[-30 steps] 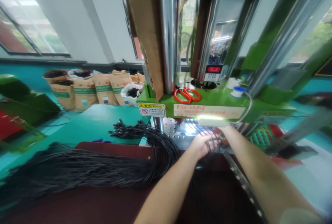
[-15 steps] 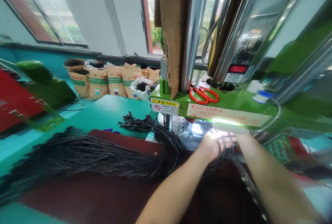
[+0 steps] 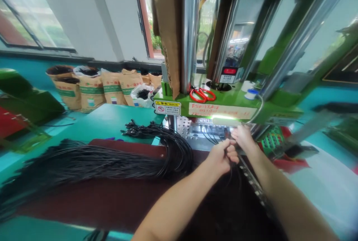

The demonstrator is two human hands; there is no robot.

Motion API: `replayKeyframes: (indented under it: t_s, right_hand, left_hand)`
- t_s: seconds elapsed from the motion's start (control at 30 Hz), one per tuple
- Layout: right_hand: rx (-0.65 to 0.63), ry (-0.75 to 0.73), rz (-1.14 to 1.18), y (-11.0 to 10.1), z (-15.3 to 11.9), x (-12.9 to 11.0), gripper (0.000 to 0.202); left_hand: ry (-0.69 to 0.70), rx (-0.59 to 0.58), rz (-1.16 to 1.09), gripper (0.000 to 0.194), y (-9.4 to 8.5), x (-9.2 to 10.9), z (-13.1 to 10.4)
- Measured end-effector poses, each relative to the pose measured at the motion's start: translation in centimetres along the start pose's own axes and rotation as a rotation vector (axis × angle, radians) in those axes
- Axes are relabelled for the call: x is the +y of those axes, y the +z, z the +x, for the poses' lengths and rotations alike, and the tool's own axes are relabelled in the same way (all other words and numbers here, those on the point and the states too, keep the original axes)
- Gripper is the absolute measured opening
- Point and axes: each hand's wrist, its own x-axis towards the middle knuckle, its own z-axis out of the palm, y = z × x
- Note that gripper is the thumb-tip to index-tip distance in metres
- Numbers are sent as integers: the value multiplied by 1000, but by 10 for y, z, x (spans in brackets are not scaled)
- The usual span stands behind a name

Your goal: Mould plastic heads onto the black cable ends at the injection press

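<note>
My left hand (image 3: pixel 222 156) is closed around several thin black cables (image 3: pixel 208 133), whose loose lengths hang below the fist. The cables stretch from it to the lit metal mould (image 3: pixel 205 128) inside the green press (image 3: pixel 184 97). Just right of that fist, at the mould's front edge, is my right hand (image 3: pixel 242 138) with its fingers bent together. What lies between those fingertips is too small and blurred to name. A white light bar (image 3: pixel 226 120) glows above both hands.
A thick bundle of black cables (image 3: pixel 112 161) lies across the brown board (image 3: pixel 92 200) to the left. Red-handled scissors (image 3: pixel 203 94) and a blue-and-white spool (image 3: pixel 251 94) sit on the press. Paper sacks (image 3: pixel 91 88) line the wall. A metal rail (image 3: pixel 254 185) runs under my right forearm.
My left hand has gone from half-open, cables lying across its fingers, to a closed grip. My right hand, previously hidden behind the light bar, now shows beside it. The view has shifted right.
</note>
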Motion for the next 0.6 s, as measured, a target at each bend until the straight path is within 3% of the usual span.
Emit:
replayKeyframes:
  t_s: [0.23,0.43,0.53,0.6]
  right_hand:
    - [68,-49,62,4,-34,1,11]
    - [138,-53,94,-7,-39,-5,16]
    - [134,-78,91,-18,-44,-7,18]
    - [126,-81,79,-29,-48,-6,16]
  left_hand:
    - [1,1,14,28,-13,-20,-38]
    - [-9,-170,294,20,-44,-49,-92]
    - [45,-220,337,23,-47,-40,-115]
    - [151,-231,282,24,-41,-14,-128]
